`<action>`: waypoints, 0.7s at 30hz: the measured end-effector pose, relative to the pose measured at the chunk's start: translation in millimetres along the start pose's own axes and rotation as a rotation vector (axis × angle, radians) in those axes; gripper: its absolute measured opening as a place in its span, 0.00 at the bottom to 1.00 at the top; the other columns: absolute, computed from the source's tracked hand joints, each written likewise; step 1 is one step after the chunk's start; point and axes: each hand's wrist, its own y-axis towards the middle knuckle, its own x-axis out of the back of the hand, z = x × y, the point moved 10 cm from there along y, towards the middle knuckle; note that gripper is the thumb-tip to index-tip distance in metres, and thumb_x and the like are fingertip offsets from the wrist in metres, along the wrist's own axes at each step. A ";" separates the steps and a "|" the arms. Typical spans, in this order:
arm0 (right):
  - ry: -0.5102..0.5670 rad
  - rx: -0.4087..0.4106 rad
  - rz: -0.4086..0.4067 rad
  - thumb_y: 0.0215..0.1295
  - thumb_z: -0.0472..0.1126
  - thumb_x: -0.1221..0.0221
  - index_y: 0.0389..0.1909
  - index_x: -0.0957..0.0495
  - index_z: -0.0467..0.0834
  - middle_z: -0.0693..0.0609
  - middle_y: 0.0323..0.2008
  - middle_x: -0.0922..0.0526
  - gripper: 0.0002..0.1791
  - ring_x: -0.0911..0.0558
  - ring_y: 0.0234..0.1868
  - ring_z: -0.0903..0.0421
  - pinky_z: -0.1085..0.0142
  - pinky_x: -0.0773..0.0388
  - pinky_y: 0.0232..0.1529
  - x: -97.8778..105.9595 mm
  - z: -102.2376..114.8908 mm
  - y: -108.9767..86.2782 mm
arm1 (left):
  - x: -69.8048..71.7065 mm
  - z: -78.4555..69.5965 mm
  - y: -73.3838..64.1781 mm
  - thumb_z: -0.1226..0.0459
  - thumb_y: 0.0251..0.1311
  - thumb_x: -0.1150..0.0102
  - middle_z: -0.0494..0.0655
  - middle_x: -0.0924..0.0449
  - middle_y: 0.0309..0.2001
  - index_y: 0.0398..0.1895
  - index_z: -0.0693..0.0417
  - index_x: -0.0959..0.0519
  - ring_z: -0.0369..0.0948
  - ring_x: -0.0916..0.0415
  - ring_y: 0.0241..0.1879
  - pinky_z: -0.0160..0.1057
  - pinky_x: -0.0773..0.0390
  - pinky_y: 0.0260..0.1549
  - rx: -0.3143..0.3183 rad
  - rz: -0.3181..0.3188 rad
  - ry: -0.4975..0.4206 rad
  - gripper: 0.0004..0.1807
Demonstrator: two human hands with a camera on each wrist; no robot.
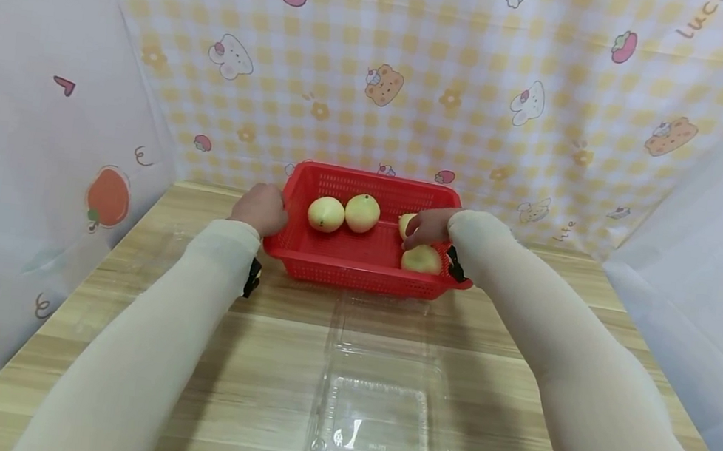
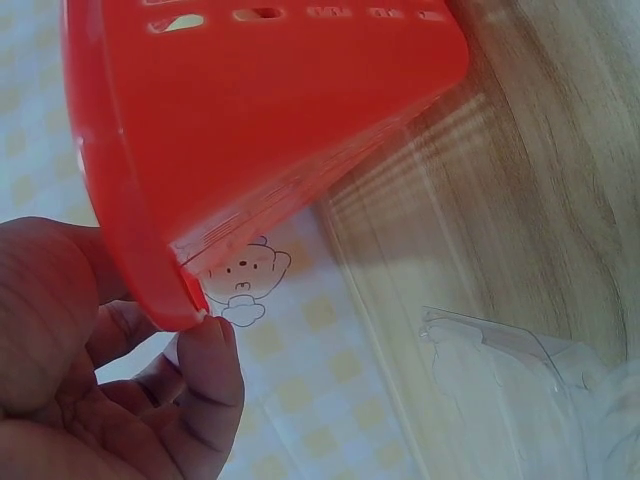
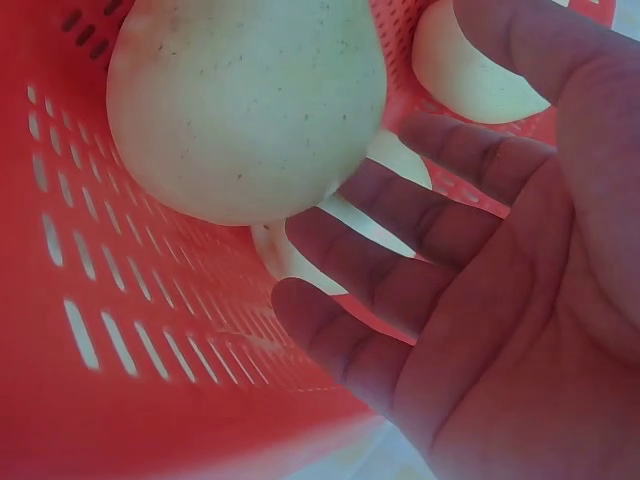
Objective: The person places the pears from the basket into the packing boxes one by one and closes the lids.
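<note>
A red perforated plastic basket (image 1: 357, 264) stands at the back of the table with several pale yellow round fruits in it. Two fruits, one (image 1: 325, 215) beside another (image 1: 362, 213), lie in its left half. My left hand (image 1: 260, 209) pinches the basket's left rim (image 2: 150, 270) between thumb and fingers. Over the right end, my right hand (image 1: 430, 227) reaches inside, its fingers spread and slightly bent around nothing. Close to its fingertips is a large speckled fruit (image 3: 245, 110); the near-right fruit (image 1: 421, 259) lies just below the hand. Another fruit (image 1: 405, 224) is partly hidden behind it.
A clear plastic clamshell box (image 1: 378, 436) lies open in front of the basket, its other half (image 1: 383, 325) toward the basket. More clear plastic packaging (image 2: 510, 390) lies at the table's left. A patterned curtain (image 1: 325, 72) hangs right behind the basket.
</note>
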 end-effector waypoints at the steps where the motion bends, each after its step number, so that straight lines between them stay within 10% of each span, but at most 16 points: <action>1: 0.008 -0.011 0.002 0.67 0.56 0.41 0.70 0.32 0.48 0.46 0.69 0.34 0.33 0.33 0.66 0.46 0.48 0.32 0.63 -0.3 -1.2 0.2 | 0.4 -0.3 0.0 0.71 0.66 0.53 0.57 0.22 0.34 0.35 0.64 0.21 0.48 0.22 0.31 0.42 0.19 0.34 -0.004 -0.002 0.002 0.09; 21: 0.046 -0.054 0.026 0.66 0.57 0.40 0.71 0.33 0.50 0.47 0.67 0.33 0.34 0.36 0.65 0.46 0.47 0.34 0.64 -6.0 -4.1 -0.1 | 4.2 -3.2 -5.2 0.72 0.64 0.53 0.55 0.21 0.31 0.31 0.63 0.22 0.46 0.23 0.29 0.42 0.20 0.32 -0.024 -0.033 -0.010 0.09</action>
